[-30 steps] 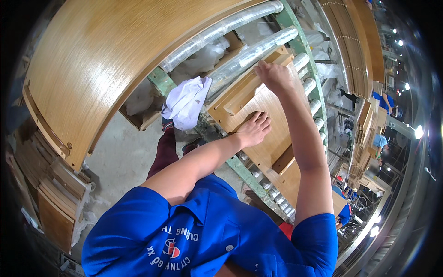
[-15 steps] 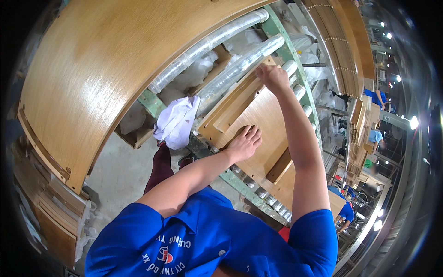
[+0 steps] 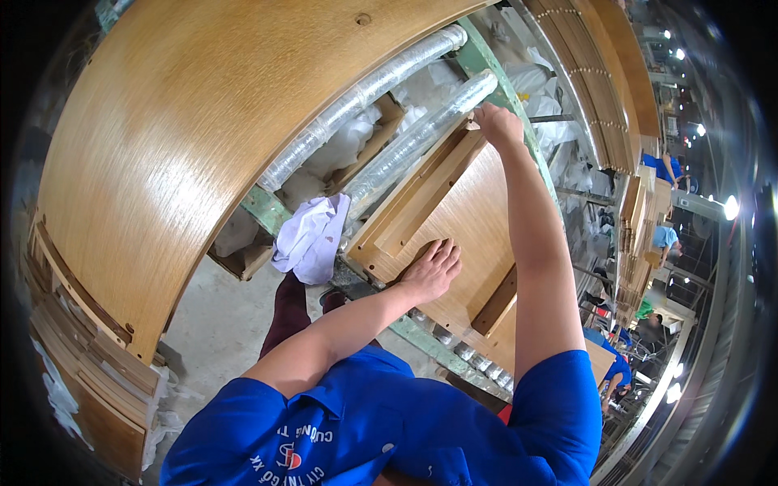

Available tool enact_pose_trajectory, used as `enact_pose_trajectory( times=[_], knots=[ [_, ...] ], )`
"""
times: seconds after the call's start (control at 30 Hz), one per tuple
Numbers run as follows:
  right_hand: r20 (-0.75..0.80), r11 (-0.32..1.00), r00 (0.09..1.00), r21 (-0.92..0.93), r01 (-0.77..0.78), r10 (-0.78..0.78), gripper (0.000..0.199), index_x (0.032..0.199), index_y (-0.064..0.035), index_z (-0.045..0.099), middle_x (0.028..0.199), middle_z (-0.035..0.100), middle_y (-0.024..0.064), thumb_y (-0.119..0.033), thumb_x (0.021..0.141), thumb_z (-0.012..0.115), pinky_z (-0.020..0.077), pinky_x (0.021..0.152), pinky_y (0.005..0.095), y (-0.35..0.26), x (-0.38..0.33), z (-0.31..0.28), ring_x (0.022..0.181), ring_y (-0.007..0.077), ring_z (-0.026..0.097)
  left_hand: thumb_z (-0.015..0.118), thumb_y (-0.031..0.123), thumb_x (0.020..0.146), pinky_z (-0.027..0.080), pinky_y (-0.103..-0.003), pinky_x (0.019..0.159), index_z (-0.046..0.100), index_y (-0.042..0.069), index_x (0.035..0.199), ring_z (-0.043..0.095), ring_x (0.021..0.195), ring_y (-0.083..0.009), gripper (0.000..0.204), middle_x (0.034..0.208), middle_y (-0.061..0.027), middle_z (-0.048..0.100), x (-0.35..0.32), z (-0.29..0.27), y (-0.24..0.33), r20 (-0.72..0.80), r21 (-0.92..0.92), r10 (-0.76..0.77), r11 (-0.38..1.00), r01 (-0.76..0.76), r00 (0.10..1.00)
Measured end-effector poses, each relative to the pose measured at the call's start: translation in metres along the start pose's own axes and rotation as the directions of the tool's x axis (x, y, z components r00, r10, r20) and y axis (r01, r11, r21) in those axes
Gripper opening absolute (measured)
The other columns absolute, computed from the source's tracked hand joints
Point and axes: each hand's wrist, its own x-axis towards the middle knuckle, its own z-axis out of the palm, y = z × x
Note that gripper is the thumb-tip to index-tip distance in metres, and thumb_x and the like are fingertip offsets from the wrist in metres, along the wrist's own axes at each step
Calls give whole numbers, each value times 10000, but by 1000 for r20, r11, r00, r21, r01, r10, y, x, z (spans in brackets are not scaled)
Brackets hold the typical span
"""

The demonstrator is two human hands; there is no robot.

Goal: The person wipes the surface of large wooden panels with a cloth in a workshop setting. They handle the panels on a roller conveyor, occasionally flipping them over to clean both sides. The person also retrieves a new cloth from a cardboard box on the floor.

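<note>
The wooden panel [image 3: 480,217] is supported on the rollers [image 3: 465,350] of a green frame [image 3: 494,61]. The left hand [image 3: 431,272] is laid flat on its face, fingers slightly parted, nothing grasped. The right hand [image 3: 498,125] is curled at the far end; whether anything is gripped cannot be told. Along the panel's left side a wooden strip [image 3: 433,197] is set, near a crumpled white cloth [image 3: 311,236].

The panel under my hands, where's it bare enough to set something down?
The panel's largest bare patch lies between the long strip, your left hand, right forearm and the short block. It's crowded along the long strip, with your right hand near its far end.
</note>
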Motion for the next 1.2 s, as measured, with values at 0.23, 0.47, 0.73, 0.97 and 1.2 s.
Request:
enact_pose_trajectory(
  times=[0.23, 0.47, 0.73, 0.97, 1.2],
  knots=[
    [58, 998, 997, 15, -57, 57, 394, 980, -100, 642, 991, 657, 176, -417, 895, 425, 487, 815, 441, 5, 7, 9, 931, 359, 627, 496, 258, 849, 191, -496, 1090, 541, 65, 1192, 296, 1314, -355, 396, 1352, -147, 423, 0, 2, 2, -45, -21, 12, 1000, -13, 999],
    [-52, 956, 983, 249, -155, 173, 489, 987, -60, 637, 990, 648, 209, -477, 905, 396, 456, 842, 428, -27, -16, -19, 969, 377, 602, 567, 195, 813, 385, -424, 941, 623, 80, 951, 517, 1096, -277, 188, 1034, -82, 604, -25, -21, -15, -55, -396, 49, 916, -67, 997],
    [177, -28, 972, 984, -175, 152, 417, 878, -28, 630, 586, 443, -25, -401, 951, 458, 278, 440, 235, -35, -152, 21, 486, 62, 364, 689, 244, 698, 377, -454, 889, 519, 74, 1165, 438, 1068, -306, 526, 1201, -105, 474, -147, -139, -84, -333, 4, -601, 770, 638, 727],
    [196, -242, 973, 956, -163, 120, 377, 1025, -31, 631, 651, 430, -52, -353, 966, 445, 198, 427, 209, -32, -243, 27, 488, 31, 286, 633, 86, 729, 490, -414, 782, 556, 75, 1093, 572, 953, -333, 373, 1034, -127, 535, -129, -169, -135, -214, -14, -595, 795, 607, 774],
    [40, 19, 999, 999, -40, -17, 346, 1045, 3, 609, 807, 582, 26, -297, 951, 464, 407, 579, 243, -56, -247, -19, 657, 95, 490, 652, 157, 770, 376, -439, 978, 491, 124, 1252, 418, 1189, -345, 508, 1308, -112, 425, -88, -159, -159, -452, -66, -477, 861, 505, 754]
  ],
)
